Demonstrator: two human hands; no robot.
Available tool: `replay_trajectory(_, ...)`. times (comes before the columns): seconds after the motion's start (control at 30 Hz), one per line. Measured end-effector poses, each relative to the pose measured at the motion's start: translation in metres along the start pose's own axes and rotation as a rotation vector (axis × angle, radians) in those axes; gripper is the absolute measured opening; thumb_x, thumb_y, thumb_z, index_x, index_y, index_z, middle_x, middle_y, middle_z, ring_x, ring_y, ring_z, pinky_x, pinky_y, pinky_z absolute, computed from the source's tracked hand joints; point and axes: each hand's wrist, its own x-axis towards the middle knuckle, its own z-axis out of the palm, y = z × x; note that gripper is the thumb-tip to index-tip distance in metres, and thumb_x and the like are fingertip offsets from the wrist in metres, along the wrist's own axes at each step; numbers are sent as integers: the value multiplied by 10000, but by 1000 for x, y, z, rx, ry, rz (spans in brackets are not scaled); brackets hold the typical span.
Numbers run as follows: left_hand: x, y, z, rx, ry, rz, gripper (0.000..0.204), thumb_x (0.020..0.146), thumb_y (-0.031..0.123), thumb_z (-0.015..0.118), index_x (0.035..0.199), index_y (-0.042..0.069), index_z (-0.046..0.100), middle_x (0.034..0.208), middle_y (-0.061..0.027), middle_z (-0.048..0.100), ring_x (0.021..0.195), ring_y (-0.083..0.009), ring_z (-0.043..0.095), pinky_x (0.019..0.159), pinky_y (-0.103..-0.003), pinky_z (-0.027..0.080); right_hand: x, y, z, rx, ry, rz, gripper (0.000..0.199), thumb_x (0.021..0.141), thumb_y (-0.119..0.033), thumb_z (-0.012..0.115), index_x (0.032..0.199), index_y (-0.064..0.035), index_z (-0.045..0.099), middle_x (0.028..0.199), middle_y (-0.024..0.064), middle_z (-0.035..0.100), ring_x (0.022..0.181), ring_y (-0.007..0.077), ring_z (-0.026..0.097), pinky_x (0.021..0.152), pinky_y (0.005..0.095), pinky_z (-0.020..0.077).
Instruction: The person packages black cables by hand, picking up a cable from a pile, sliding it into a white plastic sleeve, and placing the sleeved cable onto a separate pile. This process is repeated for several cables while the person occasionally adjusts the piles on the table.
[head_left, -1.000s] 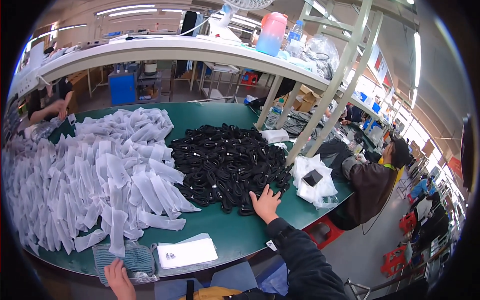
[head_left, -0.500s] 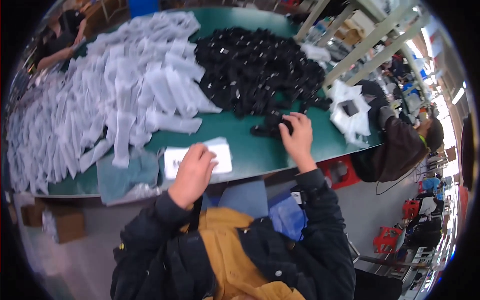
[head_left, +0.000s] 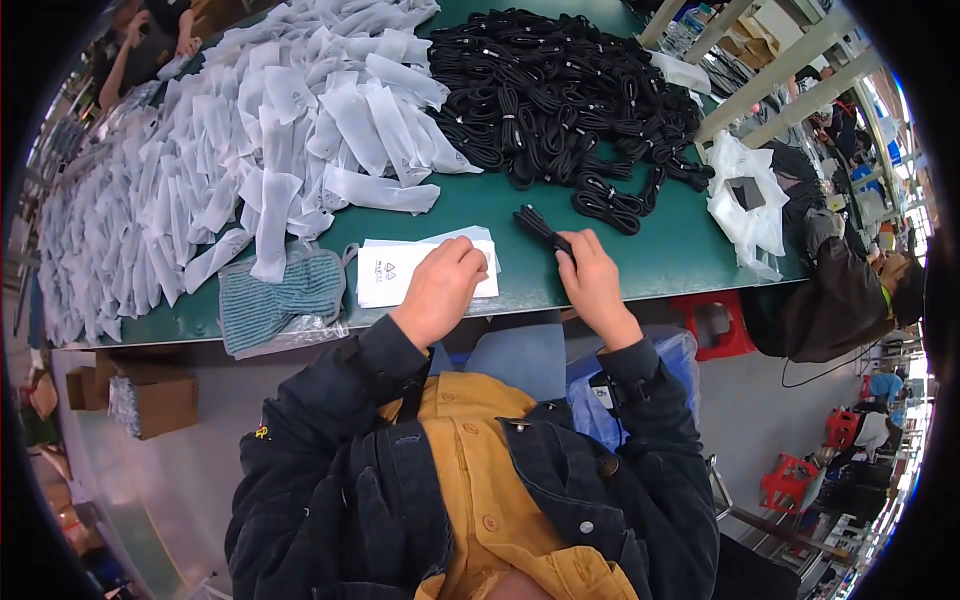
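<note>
A flat stack of white printed bags (head_left: pixel 385 275) lies at the table's near edge. My left hand (head_left: pixel 440 290) rests over its right part, the fingers bent together and pinching at the top bag. Just to the right, my right hand (head_left: pixel 598 288) is closed on one end of a black bundled cable (head_left: pixel 540 228), which points up and left from the fingers, low over the table. Beyond it spreads a heap of black bundled cables (head_left: pixel 560 110), several with pale metal-looking plugs.
A large pile of filled whitish sleeves (head_left: pixel 215 180) covers the left of the green table (head_left: pixel 500 215). Beside the bags is a grey-green knitted cloth (head_left: pixel 285 290). A crumpled white bag (head_left: pixel 748 215) lies at the right, near a seated person (head_left: pixel 840 300). A red stool (head_left: pixel 715 325) stands below.
My right hand has drawn one cable bundle away from the heap toward me. My left hand has moved to the right over the white bags. The whole view has shifted a little.
</note>
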Motion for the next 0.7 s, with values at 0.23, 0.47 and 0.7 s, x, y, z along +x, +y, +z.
replay_trajectory(0.23,-4,-6,3,-96,69,-122,94,850,23,677,912,-2,610,870,-146,588,796,-334,606,704,-382,501,-18,-31,-4,548,-109,221,286,978,-92,551,1249,-4,575,904,52,635,704,120,548,632,252,445)
replay_trajectory(0.47,-4,-1,-4,-306,110,-306,48,899,2,631,924,-18,595,846,-140,596,726,-278,589,679,-337,484,-27,-43,-13,1135,-193,557,305,988,-115,538,1261,16,576,907,47,663,685,63,501,609,198,396)
replay_trajectory(0.7,-1,8,-12,-385,158,-285,81,888,-26,609,938,-26,545,864,-153,569,768,-342,576,704,-384,491,-20,-45,-16,1144,-400,660,317,987,-136,539,1248,40,573,832,76,653,593,62,465,541,203,362)
